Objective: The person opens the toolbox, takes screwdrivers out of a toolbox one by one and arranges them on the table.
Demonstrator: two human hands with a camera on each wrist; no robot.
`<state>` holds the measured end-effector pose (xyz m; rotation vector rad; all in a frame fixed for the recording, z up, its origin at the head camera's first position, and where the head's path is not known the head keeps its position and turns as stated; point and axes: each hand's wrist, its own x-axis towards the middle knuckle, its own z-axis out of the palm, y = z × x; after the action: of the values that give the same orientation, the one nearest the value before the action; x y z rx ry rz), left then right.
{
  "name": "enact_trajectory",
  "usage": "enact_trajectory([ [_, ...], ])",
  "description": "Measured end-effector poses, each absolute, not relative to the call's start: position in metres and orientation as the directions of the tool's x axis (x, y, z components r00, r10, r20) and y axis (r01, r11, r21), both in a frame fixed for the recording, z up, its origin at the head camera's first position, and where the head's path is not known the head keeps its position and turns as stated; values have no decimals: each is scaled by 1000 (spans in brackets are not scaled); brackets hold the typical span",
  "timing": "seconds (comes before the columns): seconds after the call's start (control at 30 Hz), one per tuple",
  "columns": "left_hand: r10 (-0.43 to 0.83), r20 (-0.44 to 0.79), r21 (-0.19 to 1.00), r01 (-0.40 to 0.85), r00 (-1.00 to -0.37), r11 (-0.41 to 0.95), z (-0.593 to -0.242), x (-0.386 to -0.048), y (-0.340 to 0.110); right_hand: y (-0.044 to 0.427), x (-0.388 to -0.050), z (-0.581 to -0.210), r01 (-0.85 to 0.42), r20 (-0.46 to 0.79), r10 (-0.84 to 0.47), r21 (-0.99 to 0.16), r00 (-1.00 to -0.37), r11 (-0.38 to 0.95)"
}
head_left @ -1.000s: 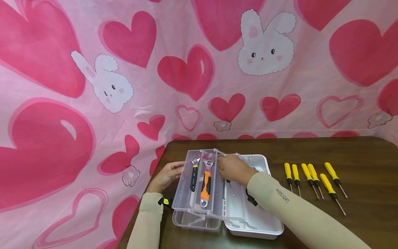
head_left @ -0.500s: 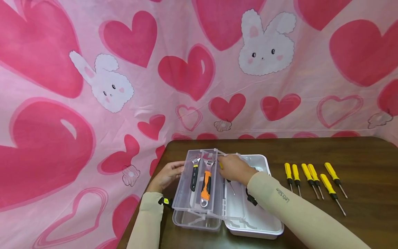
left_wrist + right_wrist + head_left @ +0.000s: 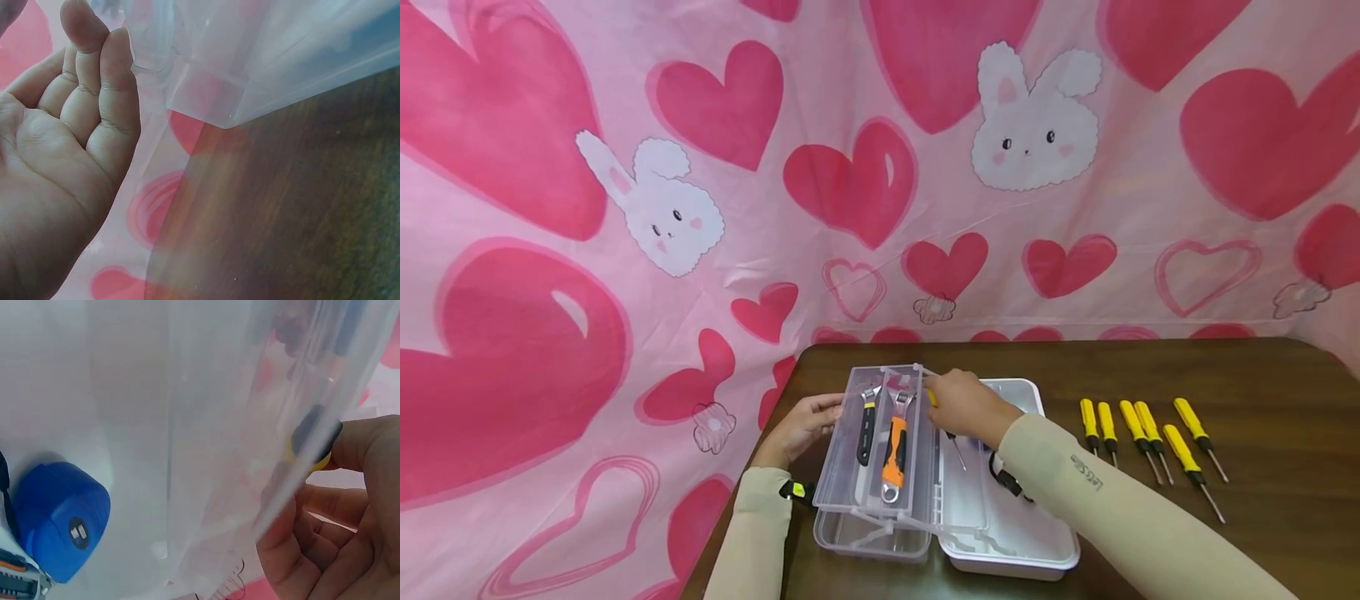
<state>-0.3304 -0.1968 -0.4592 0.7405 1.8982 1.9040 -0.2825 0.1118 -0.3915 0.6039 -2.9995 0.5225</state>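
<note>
My right hand [image 3: 972, 406] pinches a yellow-handled screwdriver [image 3: 957, 452], its shaft pointing down and toward me beside the clear tray [image 3: 841, 467]. In the right wrist view, translucent plastic partly covers the screwdriver's black collar [image 3: 315, 434]. My left hand [image 3: 799, 429] is at the tray's left side; in the left wrist view its fingers [image 3: 119, 94] lie fairly straight, close to the plastic, with the thumb over them. Two adjustable wrenches lie in the tray: a black one [image 3: 867, 432] and an orange one [image 3: 895, 454]. Whether the left fingertips touch the tray is unclear.
The tray joins an unfolded toolbox with a white base [image 3: 1018, 537] and a clear lid [image 3: 872, 543]. A blue tape measure [image 3: 62, 512] sits in the base. Several yellow screwdrivers [image 3: 1183, 447] lie on the brown table [image 3: 1285, 467] at right. A heart-patterned cloth [image 3: 850, 183] hangs behind.
The head view has shifted slightly. Both hands, the tray and the held screwdriver keep nearly the same positions; the right forearm has moved a little.
</note>
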Motion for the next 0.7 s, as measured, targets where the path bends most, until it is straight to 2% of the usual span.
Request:
enact_trajectory([
  [0.13,588,124,992,113,-799,-55,-461,-331,-197,114,-282,-390,-390,120,-371,-298,-921,871],
  [0.4,595,144,989,135,-791,-59,-461,-334,-197,119,-282,-385,-371,115,-353,-330,-929,868],
  [0.7,594,133,990,134,-793,-42,-464,-334,-198,127,-280,-381,-330,63,-330,-366,-942,870],
])
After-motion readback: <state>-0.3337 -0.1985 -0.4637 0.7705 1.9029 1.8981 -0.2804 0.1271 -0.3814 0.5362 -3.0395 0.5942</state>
